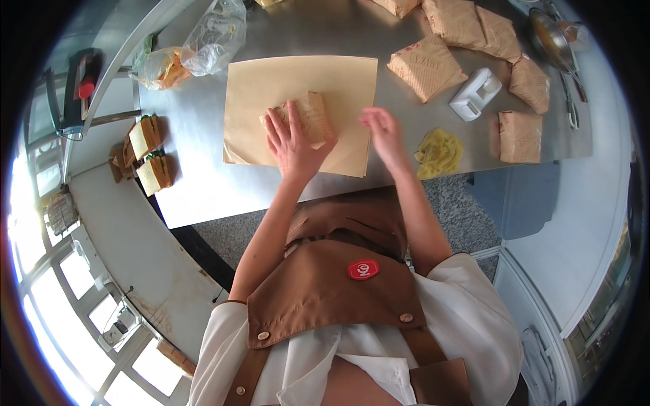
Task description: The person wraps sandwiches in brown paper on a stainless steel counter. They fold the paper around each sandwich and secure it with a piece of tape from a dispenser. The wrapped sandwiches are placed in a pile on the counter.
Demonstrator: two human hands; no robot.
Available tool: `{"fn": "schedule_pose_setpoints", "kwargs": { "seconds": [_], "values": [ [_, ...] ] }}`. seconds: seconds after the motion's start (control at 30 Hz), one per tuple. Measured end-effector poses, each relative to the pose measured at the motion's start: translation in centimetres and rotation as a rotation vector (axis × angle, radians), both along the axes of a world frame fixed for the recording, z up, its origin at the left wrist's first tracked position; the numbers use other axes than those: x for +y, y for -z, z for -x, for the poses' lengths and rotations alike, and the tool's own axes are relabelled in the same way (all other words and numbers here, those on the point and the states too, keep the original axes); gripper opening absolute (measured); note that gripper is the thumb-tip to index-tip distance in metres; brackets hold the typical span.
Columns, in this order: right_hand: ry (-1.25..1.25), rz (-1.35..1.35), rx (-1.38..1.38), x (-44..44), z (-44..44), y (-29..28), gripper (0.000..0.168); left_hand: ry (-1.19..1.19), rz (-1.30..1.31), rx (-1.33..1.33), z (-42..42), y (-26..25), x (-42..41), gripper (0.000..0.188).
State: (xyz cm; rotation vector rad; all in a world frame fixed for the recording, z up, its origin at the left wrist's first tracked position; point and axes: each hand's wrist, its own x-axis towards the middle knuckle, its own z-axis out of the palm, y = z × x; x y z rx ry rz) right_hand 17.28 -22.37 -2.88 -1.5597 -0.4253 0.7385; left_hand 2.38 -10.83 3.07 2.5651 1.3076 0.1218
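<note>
My left hand lies over a small parcel wrapped in printed brown paper, its thumb on the near right side and its fingers spread across the top. Under the parcel is a stack of plain brown paper sheets, with slightly lifted near corners. My right hand is just past the right edge of the sheets, fingers bent and drawn together; whether something small is pinched in them is unclear. Beyond it to the right stands a white tape dispenser. A crumpled yellow piece, perhaps a cloth or gloves, lies nearer.
Several wrapped parcels occupy the right of the metal table. Two cut sandwiches sit at its left edge. Clear plastic bags are at the far left, a metal bowl at the far right.
</note>
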Motion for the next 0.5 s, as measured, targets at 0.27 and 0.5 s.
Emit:
{"fn": "schedule_pose_setpoints", "kwargs": {
  "seconds": [0.27, 0.5],
  "values": [
    [0.407, 0.011, 0.114, -6.1, -5.3, -3.4, 0.017, 0.538, 0.021, 0.114, 1.5, -2.3, 6.7, 0.124],
    [0.941, 0.017, 0.064, -6.9, -9.2, -4.4, 0.025, 0.351, 0.125, 0.016, 0.5, -2.5, 6.7, 0.115]
  ]
}}
